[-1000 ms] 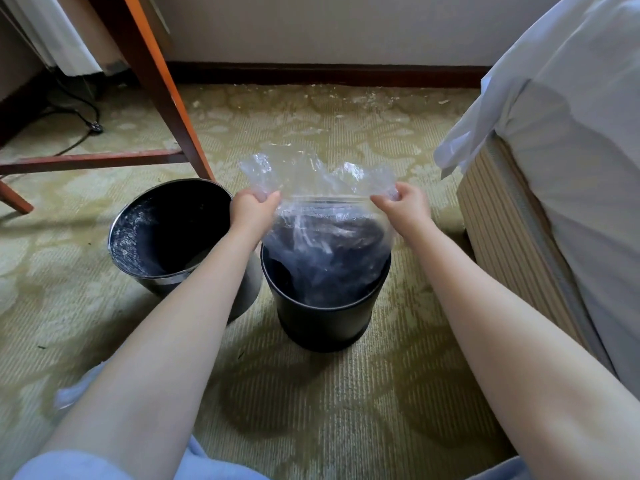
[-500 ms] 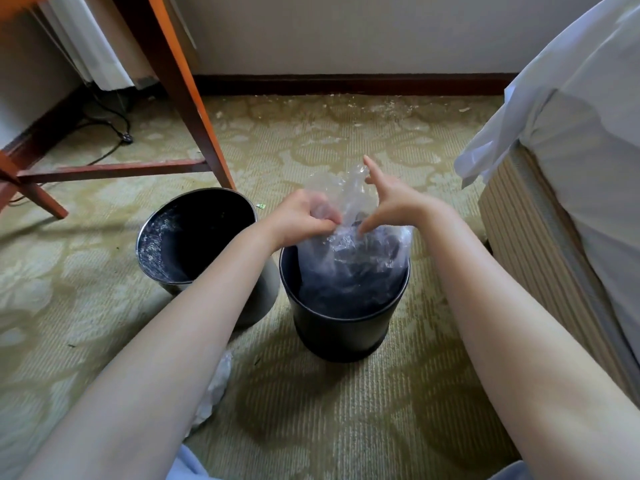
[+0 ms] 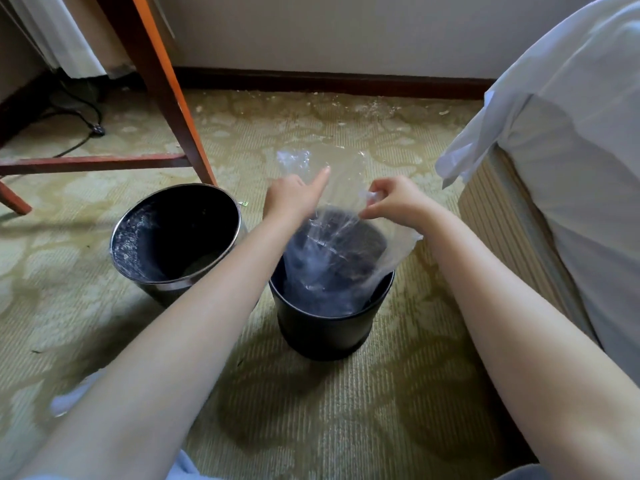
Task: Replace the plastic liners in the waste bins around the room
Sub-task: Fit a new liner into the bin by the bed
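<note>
A black plastic bin [image 3: 325, 327] stands on the carpet in front of me. A clear plastic liner [image 3: 332, 261] hangs into it, its upper part rising above the rim. My left hand [image 3: 294, 199] is at the liner's left top edge with the index finger stretched out; whether it holds the plastic is unclear. My right hand [image 3: 394, 200] pinches the liner's right top edge with curled fingers. A second bin [image 3: 173, 237], black inside with a metal rim, sits to the left, tilted, with no loose liner showing.
A wooden table leg [image 3: 169, 98] and crossbar [image 3: 93, 164] stand behind the left bin. A bed [image 3: 571, 168] with a white sheet fills the right side. A black cable [image 3: 83, 126] lies at the far left. A white scrap [image 3: 69, 396] lies on the carpet by my left arm.
My hands, close together at the liner's top half a second ago, have moved apart, spreading the plastic open above the bin. The left index finger now points out.
</note>
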### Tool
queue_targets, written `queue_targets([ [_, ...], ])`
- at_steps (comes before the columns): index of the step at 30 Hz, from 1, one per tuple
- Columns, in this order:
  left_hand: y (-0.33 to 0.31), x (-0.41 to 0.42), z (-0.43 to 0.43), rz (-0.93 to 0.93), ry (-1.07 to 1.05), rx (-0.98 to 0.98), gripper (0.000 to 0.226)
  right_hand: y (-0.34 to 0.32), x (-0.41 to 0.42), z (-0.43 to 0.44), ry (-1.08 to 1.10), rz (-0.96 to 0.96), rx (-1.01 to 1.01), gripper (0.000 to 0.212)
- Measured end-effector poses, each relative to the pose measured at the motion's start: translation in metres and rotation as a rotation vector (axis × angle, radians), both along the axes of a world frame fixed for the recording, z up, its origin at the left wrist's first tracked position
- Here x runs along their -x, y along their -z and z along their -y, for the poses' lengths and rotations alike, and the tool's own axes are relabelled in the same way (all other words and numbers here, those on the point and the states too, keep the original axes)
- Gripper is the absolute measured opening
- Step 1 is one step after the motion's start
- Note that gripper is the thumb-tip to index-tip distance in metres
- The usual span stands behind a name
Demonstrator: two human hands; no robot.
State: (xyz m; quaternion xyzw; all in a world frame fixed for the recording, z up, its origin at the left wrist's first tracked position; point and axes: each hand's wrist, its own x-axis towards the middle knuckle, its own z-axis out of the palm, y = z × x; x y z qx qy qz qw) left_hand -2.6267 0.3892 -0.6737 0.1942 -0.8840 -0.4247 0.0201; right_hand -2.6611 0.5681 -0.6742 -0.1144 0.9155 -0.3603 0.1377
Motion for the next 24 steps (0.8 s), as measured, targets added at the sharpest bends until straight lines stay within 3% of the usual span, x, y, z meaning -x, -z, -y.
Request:
queue_targets([
  [3, 0.0, 0.0, -0.018, 0.288, -0.012, -0.415, 0.079, -0.009, -0.012, 0.007, -0.118, -0.052, -0.095, 0.024],
  [6, 0.002, 0.001, -0.026, 0.437, 0.003, -0.534, 0.06, -0.017, -0.025, 0.007, -0.239, -0.03, -0.178, 0.034],
  [8, 0.005, 0.002, -0.032, 0.438, 0.048, -0.537, 0.046, -0.02, -0.03, 0.0, -0.262, 0.044, -0.182, 0.043],
  [11, 0.012, 0.006, -0.042, 0.29, 0.081, -0.529, 0.028, -0.023, -0.033, -0.014, -0.202, 0.206, -0.082, 0.041],
  [14, 0.016, 0.01, -0.033, 0.131, 0.057, -0.284, 0.027, -0.019, -0.031, -0.027, -0.067, 0.25, 0.01, 0.041],
  [18, 0.008, 0.002, 0.006, 0.119, 0.033, 0.229, 0.014, -0.001, -0.018, -0.035, 0.214, 0.075, -0.06, 0.035],
  [20, 0.004, -0.005, 0.026, 0.05, -0.061, 0.501, 0.019, 0.004, -0.014, -0.034, 0.344, 0.039, -0.081, 0.033],
  [22, -0.004, -0.01, 0.032, -0.321, -0.09, 0.604, 0.019, 0.006, -0.012, -0.027, 0.376, 0.066, -0.051, 0.031],
  [24, -0.021, -0.014, 0.022, -0.675, 0.136, 0.527, 0.024, 0.004, -0.01, -0.017, 0.366, 0.092, 0.007, 0.03],
])
